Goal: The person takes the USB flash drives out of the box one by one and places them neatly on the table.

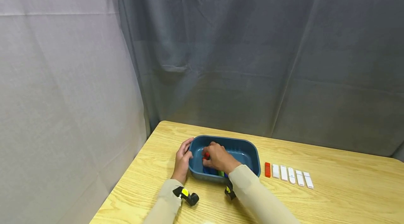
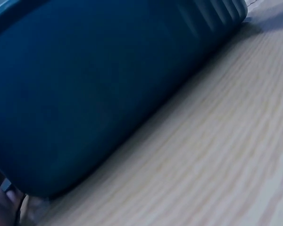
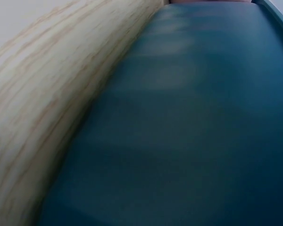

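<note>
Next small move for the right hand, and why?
Probably lift the red piece clear of the blue bin with the right hand. Its fingers are at that piece, though the grip's firmness isn't clear; the left hand rests against the bin's left end; and another red stick lies outside, at the bin end of a row of white sticks.

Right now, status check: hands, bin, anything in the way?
Left hand against left end of blue bin. Right hand inside, at red piece; grip unclear. Bin upright on table. Right sleeve hides bin's near-right edge.
</note>
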A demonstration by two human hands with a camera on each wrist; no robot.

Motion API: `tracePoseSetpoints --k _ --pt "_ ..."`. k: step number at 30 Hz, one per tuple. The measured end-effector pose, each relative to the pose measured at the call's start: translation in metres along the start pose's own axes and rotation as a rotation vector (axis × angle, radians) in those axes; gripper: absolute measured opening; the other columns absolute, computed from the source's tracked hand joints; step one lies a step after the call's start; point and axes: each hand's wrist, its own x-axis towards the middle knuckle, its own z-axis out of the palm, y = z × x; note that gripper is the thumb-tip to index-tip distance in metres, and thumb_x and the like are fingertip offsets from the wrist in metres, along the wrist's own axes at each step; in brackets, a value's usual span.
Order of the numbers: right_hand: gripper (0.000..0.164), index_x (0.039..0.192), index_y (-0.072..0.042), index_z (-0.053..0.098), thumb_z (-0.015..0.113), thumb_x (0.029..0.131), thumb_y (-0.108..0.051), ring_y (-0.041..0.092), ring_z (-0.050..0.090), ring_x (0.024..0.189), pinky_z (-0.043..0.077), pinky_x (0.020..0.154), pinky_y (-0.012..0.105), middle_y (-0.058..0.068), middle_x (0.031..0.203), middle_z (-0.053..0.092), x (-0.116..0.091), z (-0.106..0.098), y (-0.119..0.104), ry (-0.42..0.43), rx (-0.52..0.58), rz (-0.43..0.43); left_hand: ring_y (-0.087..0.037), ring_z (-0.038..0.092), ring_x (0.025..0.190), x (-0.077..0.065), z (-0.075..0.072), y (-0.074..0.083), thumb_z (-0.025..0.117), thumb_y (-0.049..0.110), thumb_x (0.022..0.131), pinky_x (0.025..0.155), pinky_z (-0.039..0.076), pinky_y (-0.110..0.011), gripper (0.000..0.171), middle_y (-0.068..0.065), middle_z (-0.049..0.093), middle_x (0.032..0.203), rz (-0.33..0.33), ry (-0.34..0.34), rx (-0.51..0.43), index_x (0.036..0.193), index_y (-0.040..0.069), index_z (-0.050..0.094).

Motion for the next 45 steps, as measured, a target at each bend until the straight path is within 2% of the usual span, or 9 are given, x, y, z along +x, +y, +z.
tracePoseSetpoints --k 6,11,19,23,27,32,37,40,45 --pt "0.023 0.095 -0.007 0.073 0.074 0.076 -0.020 0.016 0.048 0.070 0.044 0.061 0.031 0.002 0.080 0.055 -0.001 -0.002 0.000 0.027 0.012 -0.007 -0.039 0.041 0.131 0.000 -0.001 -0.001 0.040 -0.014 0.078 0.097 0.034 -0.045 0.060 -0.026 0.046 0.140 -0.012 0.002 -0.015 0.137 -0.008 0.044" --pt "0.022 0.097 -0.007 0.073 0.073 0.078 -0.020 0.015 0.050 0.071 0.044 0.060 0.028 0.003 0.084 0.057 -0.010 -0.013 0.000 0.046 0.029 -0.008 -0.039 0.039 0.132 -0.001 -0.001 -0.002 0.038 -0.015 0.077 0.100 0.030 -0.050 0.060 -0.026 0.046 0.140 -0.017 0.020 -0.032 0.137 -0.009 0.045" --pt "0.019 0.097 -0.012 0.073 0.071 0.079 -0.018 0.019 0.059 0.083 0.049 0.068 0.029 0.003 0.098 0.063 -0.035 -0.046 0.004 0.114 0.086 -0.004 -0.036 0.039 0.134 0.001 -0.005 0.001 0.039 -0.016 0.077 0.099 0.032 -0.046 0.059 -0.026 0.046 0.141 -0.014 0.054 -0.025 0.135 -0.011 0.046" --pt "0.021 0.097 -0.013 0.072 0.070 0.076 -0.017 0.017 0.059 0.080 0.049 0.068 0.028 0.003 0.100 0.061 -0.048 -0.061 0.010 0.174 0.077 -0.001 -0.032 0.040 0.134 0.001 -0.009 0.002 0.040 -0.015 0.076 0.098 0.034 -0.039 0.059 -0.024 0.048 0.140 -0.018 0.070 -0.019 0.134 -0.009 0.048" --pt "0.024 0.099 -0.013 0.072 0.071 0.076 -0.017 0.016 0.059 0.082 0.050 0.070 0.029 0.003 0.103 0.061 -0.062 -0.076 0.015 0.208 0.075 0.028 -0.031 0.040 0.134 0.001 -0.012 0.003 0.040 -0.014 0.076 0.099 0.033 -0.041 0.059 -0.023 0.048 0.140 -0.037 0.084 -0.024 0.135 -0.008 0.048" --pt "0.023 0.100 -0.014 0.073 0.072 0.077 -0.018 0.018 0.059 0.084 0.050 0.071 0.032 0.005 0.106 0.061 -0.078 -0.087 0.021 0.229 0.065 0.071 -0.032 0.040 0.134 0.007 -0.020 -0.008 0.039 -0.016 0.076 0.101 0.030 -0.048 0.060 -0.022 0.048 0.141 -0.048 0.087 -0.028 0.135 -0.007 0.048" --pt "0.023 0.101 -0.013 0.073 0.072 0.079 -0.019 0.019 0.060 0.087 0.051 0.075 0.036 0.004 0.108 0.061 -0.090 -0.091 0.027 0.251 0.073 0.103 -0.028 0.040 0.135 0.013 -0.028 -0.022 0.040 -0.016 0.078 0.101 0.030 -0.045 0.060 -0.017 0.050 0.140 -0.052 0.111 -0.046 0.135 -0.002 0.051" --pt "0.023 0.101 -0.014 0.073 0.072 0.079 -0.018 0.019 0.060 0.089 0.051 0.077 0.038 0.003 0.108 0.061 -0.098 -0.092 0.032 0.272 0.092 0.126 -0.025 0.041 0.134 0.012 -0.029 -0.025 0.041 -0.014 0.078 0.101 0.031 -0.042 0.060 -0.013 0.052 0.140 -0.051 0.125 -0.043 0.135 0.002 0.053" --pt "0.021 0.098 -0.015 0.072 0.072 0.077 -0.015 0.018 0.061 0.086 0.051 0.076 0.040 0.004 0.107 0.061 -0.111 -0.095 0.043 0.329 0.062 0.155 -0.025 0.043 0.133 0.011 -0.031 -0.026 0.041 -0.012 0.077 0.100 0.032 -0.039 0.061 -0.012 0.053 0.139 -0.046 0.129 -0.037 0.134 0.003 0.054"
